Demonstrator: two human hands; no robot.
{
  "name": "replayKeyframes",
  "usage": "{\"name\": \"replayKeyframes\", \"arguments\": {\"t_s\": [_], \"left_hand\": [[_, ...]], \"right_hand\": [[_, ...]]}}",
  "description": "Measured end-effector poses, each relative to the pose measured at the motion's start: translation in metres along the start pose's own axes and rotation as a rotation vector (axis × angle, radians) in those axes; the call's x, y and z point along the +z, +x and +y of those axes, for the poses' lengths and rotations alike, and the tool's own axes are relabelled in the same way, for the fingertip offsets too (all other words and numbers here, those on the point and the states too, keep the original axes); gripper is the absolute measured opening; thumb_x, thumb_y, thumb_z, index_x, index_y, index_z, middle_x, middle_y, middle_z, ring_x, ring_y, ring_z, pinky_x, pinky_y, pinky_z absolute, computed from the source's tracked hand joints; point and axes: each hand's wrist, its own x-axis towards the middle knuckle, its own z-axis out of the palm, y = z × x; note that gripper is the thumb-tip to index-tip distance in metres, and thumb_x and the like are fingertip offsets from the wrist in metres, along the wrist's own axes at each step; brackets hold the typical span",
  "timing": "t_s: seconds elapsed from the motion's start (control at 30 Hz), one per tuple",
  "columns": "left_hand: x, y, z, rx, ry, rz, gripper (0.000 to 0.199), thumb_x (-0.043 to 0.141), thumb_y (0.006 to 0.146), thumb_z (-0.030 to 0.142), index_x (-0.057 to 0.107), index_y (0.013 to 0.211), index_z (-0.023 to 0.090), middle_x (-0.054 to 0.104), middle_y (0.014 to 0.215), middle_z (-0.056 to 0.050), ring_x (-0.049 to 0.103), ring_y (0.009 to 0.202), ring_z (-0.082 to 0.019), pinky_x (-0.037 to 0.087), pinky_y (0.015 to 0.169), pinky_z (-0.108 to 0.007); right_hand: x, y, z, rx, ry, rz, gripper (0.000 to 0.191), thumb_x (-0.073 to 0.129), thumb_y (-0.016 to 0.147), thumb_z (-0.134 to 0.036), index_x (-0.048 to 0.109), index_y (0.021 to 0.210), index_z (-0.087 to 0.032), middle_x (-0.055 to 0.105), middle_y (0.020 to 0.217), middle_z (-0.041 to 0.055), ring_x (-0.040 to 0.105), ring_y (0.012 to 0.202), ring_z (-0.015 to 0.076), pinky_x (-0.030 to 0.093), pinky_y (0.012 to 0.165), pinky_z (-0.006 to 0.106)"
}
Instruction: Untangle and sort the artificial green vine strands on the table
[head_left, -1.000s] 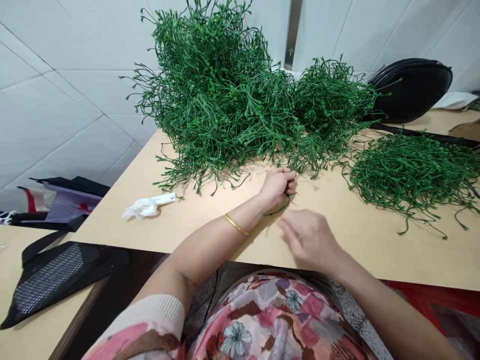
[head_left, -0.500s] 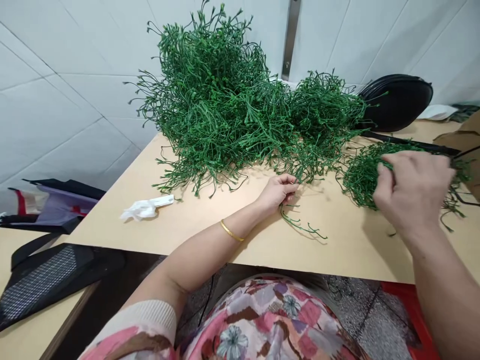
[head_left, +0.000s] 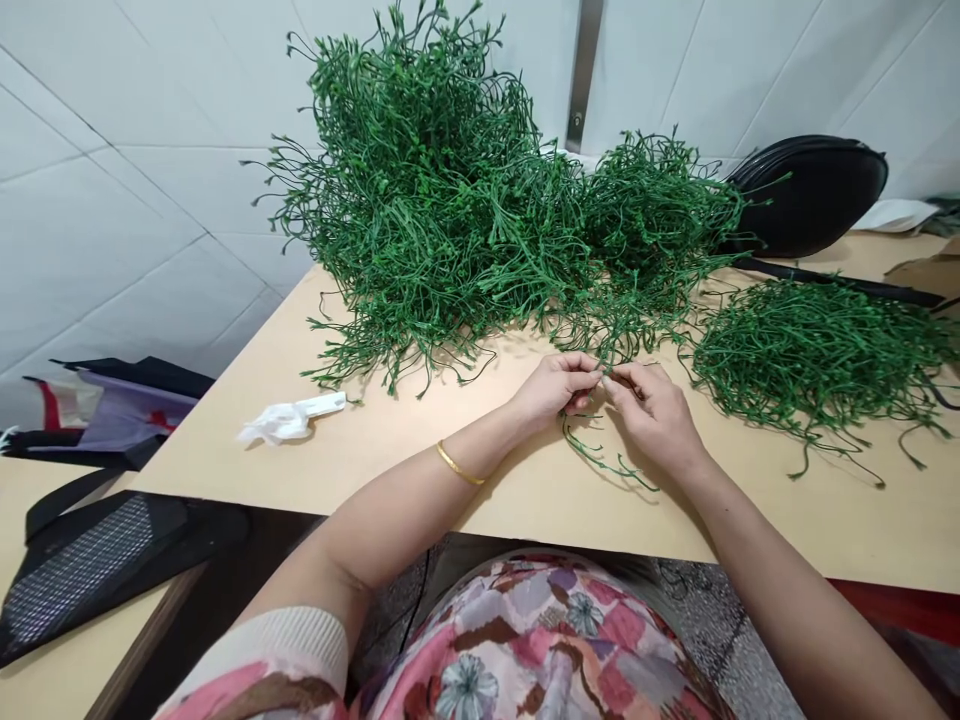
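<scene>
My left hand [head_left: 559, 388] is closed in a pinch over the table, and a thin green plastic stem [head_left: 600, 460] with small forked tips hangs below its fingers. Thumb and fingertips of my right hand [head_left: 651, 410] are pinched together right against the left fingertips. What lies between the right fingers is too small to make out. Just beyond both hands spreads a big tangled heap of green plastic stems [head_left: 450, 210]. A lower pile of similar stems [head_left: 817, 350] lies to the right of my right hand.
White crumpled tissue [head_left: 289, 420] lies left on the table [head_left: 420, 450]. A black round-edged case [head_left: 814, 195] leans at the back right, beside a dark rod [head_left: 847, 280]. Tiled wall [head_left: 150, 220] closes off the back. Black mesh item [head_left: 90, 560] and bags [head_left: 124, 405] sit at the left.
My right hand has left the right-hand pile and moved leftward to meet my left hand, fingertips now pinched. My left hand has stayed in place with the stem.
</scene>
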Motion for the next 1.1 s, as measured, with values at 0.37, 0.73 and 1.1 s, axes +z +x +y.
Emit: {"name": "replayKeyframes", "arguments": {"t_s": [0.37, 0.73, 1.1], "left_hand": [[0.004, 0.004, -0.004, 0.067, -0.016, 0.131, 0.012, 0.063, 0.070, 0.017, 0.056, 0.062, 0.012, 0.043, 0.046, 0.004, 0.035, 0.038, -0.002, 0.024, 0.040, -0.017], [0.007, 0.007, -0.006, 0.022, -0.105, 0.219, 0.017, 0.061, 0.067, 0.012, 0.051, 0.052, 0.012, 0.048, 0.049, 0.002, 0.038, 0.040, -0.004, 0.025, 0.042, -0.019], [0.003, 0.005, -0.002, -0.043, -0.125, 0.130, 0.015, 0.059, 0.071, 0.013, 0.051, 0.058, 0.012, 0.047, 0.048, 0.002, 0.035, 0.037, -0.003, 0.022, 0.038, -0.018]], "right_hand": [[0.007, -0.004, -0.010, -0.131, -0.311, -0.125, 0.031, 0.030, 0.092, -0.029, 0.057, 0.086, -0.016, 0.059, 0.079, 0.0063, 0.051, 0.069, 0.0157, 0.032, 0.061, 0.026], [0.008, -0.015, -0.032, -0.328, -0.688, -0.006, 0.026, 0.039, 0.088, -0.023, 0.059, 0.073, -0.017, 0.061, 0.064, 0.0052, 0.044, 0.053, 0.0149, 0.025, 0.058, 0.029], [-0.002, -0.018, -0.030, -0.207, -0.316, 0.003, 0.030, 0.038, 0.089, -0.028, 0.053, 0.065, -0.019, 0.053, 0.057, 0.0026, 0.041, 0.051, 0.0128, 0.027, 0.055, 0.027]]}}
